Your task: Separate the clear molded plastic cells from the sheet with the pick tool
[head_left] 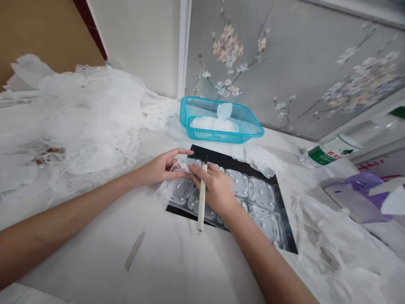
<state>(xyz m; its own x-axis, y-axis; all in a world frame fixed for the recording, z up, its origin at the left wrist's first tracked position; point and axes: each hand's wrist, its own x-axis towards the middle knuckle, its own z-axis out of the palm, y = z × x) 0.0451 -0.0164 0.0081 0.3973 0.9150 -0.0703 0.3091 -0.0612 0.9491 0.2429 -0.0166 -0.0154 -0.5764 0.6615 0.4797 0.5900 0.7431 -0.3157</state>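
Observation:
Over the left end of a black mat (284,228), my left hand (161,166) pinches a thin, translucent white piece (182,165) between thumb and fingers. My right hand (217,185) has its fingertips on the same piece, while a pale-handled tool with a dark pointed tip (201,202) is tucked in that hand. The tool's handle points down toward me. Rows of clear, rounded-square plastic pieces (261,192) with white dots lie on the mat, partly hidden under my right hand and wrist.
A blue basket (253,131) with white pieces stands behind the mat. White translucent pieces heap up on the left (85,105) and right (354,249). A small white stack (259,158) lies at the mat's far edge. A bottle (335,150) and a purple tissue pack (357,196) are at right.

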